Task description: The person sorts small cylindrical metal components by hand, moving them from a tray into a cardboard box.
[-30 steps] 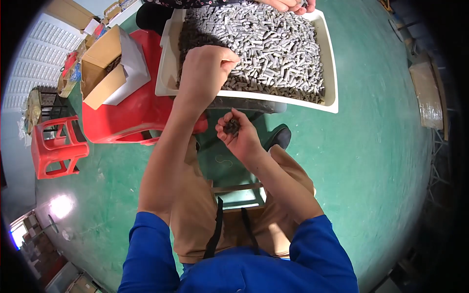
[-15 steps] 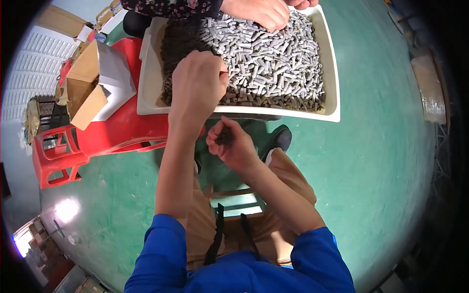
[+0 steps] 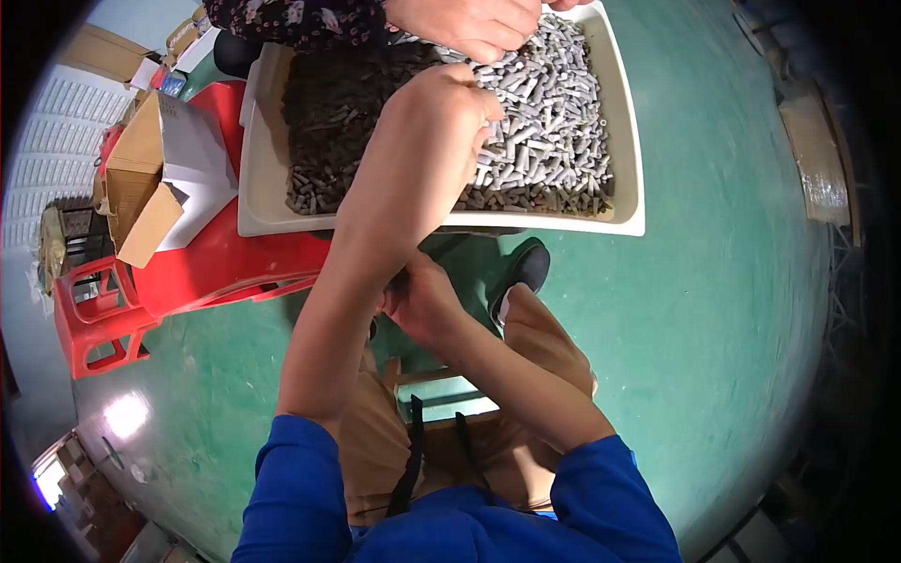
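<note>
A white plastic tray [image 3: 623,122] is full of small grey tube-shaped pieces [image 3: 554,136], darker on its shaded left side. My left hand [image 3: 439,108] reaches over the tray into the pieces, its fingers curled down; whatever they pinch is hidden behind the hand. Below the tray's near edge, my right hand [image 3: 427,298] is closed around small dark pieces [image 3: 400,280]. My left forearm covers part of those fingers. At the tray's far side another person's hand [image 3: 474,26] rests over the pieces, with a dark floral sleeve beside it.
On the left, an open cardboard box [image 3: 192,164] sits on a red stool [image 3: 221,267]; another red stool [image 3: 103,314] stands beside it. My shoe [image 3: 527,272] is on the green floor [image 3: 713,328] under the tray. A wrapped brown board [image 3: 815,159] leans at the far right.
My left hand has moved right and farther over the pieces. My right hand has shifted slightly left and down, partly behind my left forearm. The other person's hand has moved a little left.
</note>
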### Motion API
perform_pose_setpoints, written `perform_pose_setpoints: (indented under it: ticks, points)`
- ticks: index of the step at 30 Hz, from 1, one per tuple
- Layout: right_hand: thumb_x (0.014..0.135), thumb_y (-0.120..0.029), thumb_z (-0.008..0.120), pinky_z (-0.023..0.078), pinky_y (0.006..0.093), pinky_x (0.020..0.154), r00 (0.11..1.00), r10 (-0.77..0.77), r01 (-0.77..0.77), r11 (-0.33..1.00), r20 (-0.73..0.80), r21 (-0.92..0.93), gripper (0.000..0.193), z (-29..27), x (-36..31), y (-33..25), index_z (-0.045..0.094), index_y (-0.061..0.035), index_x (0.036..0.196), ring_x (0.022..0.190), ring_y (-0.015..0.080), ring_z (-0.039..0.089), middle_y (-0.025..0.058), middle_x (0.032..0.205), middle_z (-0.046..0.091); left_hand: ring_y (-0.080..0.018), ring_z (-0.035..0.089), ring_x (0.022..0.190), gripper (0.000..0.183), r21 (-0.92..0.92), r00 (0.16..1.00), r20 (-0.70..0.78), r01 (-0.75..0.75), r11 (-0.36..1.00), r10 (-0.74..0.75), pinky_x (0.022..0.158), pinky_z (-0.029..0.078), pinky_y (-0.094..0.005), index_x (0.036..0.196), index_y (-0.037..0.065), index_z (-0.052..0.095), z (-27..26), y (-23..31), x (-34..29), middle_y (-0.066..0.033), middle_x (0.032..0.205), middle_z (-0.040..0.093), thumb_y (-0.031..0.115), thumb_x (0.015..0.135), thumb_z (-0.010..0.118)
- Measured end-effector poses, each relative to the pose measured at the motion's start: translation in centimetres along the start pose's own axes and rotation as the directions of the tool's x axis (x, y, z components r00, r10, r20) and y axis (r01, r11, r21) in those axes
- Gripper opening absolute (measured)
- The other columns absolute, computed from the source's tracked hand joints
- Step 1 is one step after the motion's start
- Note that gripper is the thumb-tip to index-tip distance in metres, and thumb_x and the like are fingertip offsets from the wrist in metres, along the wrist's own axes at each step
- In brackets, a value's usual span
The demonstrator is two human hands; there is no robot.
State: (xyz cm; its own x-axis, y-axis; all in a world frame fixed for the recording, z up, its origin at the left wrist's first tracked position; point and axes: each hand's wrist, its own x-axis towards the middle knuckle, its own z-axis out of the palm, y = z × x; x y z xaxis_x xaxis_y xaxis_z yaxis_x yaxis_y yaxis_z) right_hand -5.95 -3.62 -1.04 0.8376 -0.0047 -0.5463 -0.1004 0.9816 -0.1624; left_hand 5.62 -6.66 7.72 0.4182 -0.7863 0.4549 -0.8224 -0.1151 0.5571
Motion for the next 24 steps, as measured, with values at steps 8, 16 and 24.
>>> perform_pose_setpoints:
  ticks: [8, 16, 24]
  points:
    - [0.094, -0.026, 0.043, 0.05, 0.0305, 0.048, 0.994, -0.016, 0.014, 1.0, 0.108, 0.018, 0.033, -0.5, -0.5, -0.5, 0.053, -0.0005, 0.076, 0.058, 0.0221, 0.06, 0.0111, 0.068, 0.057, -0.028, 0.057, 0.07, 0.005, 0.084, 0.998, -0.023, 0.062, 0.995, -0.06, 0.064, 0.045, -0.0346, 0.08, -0.001, 0.062, 0.6, -0.3, -0.1, -0.0126, 0.077, 0.057, 0.0, 0.075, 0.061]
    - [0.095, -0.028, 0.042, 0.05, 0.0293, 0.048, 0.987, 0.02, -0.032, 0.997, 0.162, 0.074, 0.036, -1.4, -0.3, -0.7, 0.053, -0.0005, 0.074, 0.058, 0.0218, 0.061, 0.0113, 0.068, 0.057, -0.003, 0.051, 0.064, 0.005, -0.241, 0.946, -0.104, 0.274, 0.931, -0.306, 0.059, 0.042, -0.0186, 0.084, -0.001, 0.064, -1.0, 0.2, -0.4, -0.0011, 0.073, 0.062, 0.002, 0.08, 0.063]
    - [0.094, -0.028, 0.043, 0.05, 0.0292, 0.047, 0.991, -0.005, 0.003, 1.0, 0.134, 0.016, 0.035, -0.3, -0.7, -0.4, 0.053, -0.0011, 0.074, 0.057, 0.0205, 0.06, 0.0104, 0.068, 0.058, -0.0144, 0.06, 0.06, 0.014, -0.106, 0.994, -0.076, 0.071, 0.992, -0.08, 0.057, 0.044, -0.0238, 0.083, 0.001, 0.067, 0.9, 1.1, 2.7, -0.0089, 0.073, 0.062, -0.003, 0.071, 0.067]
